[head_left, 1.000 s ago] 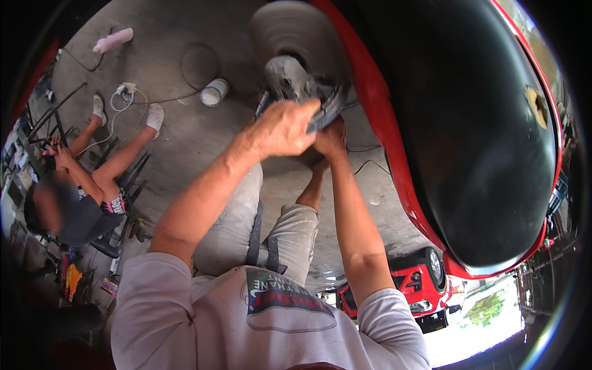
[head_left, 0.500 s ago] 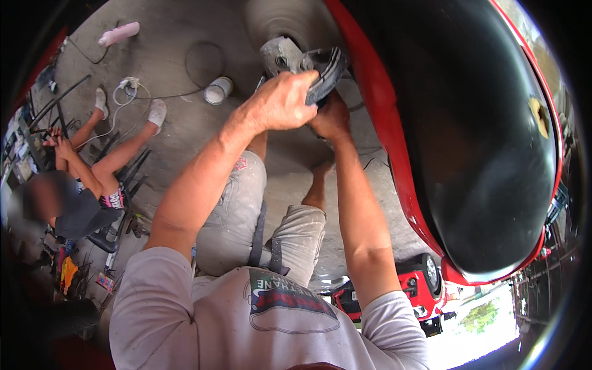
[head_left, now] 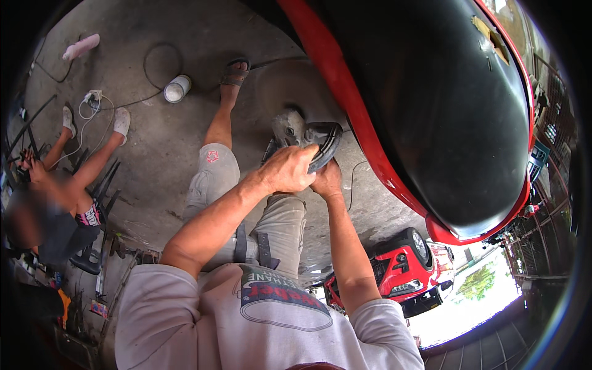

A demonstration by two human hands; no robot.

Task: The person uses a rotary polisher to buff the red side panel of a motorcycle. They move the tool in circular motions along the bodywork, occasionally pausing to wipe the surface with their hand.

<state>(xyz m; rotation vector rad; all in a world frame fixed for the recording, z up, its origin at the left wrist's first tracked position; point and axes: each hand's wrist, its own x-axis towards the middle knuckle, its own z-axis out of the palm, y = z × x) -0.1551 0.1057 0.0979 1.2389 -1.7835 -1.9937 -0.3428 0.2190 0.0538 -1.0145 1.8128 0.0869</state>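
Both my hands grip a power polisher (head_left: 287, 128) with a grey gear head and a black loop handle (head_left: 330, 143). My left hand (head_left: 288, 168) is closed around the loop handle. My right hand (head_left: 329, 179) is wrapped round the tool's body just behind it, its fingers partly hidden. The round disc (head_left: 299, 86) is a blur, as if spinning, close to the lower edge of a red vehicle panel (head_left: 364, 132). Above that edge spreads a large black surface (head_left: 438, 135) with a ragged yellowish patch (head_left: 491, 40). Whether the disc touches the panel I cannot tell.
On the concrete floor (head_left: 142, 166) stand a white can (head_left: 177, 89), a pink bottle (head_left: 81, 47) and a white plug with cord (head_left: 92, 97). Dark cable runs behind my sandalled foot (head_left: 234, 74). A seated person (head_left: 55, 216) is at left; a red car (head_left: 407, 271) stands behind me.
The polisher and my hands sit lower in the picture, nearer my body. The panel has shifted left and up in view, and my sandalled foot now shows. Both hands keep their grip.
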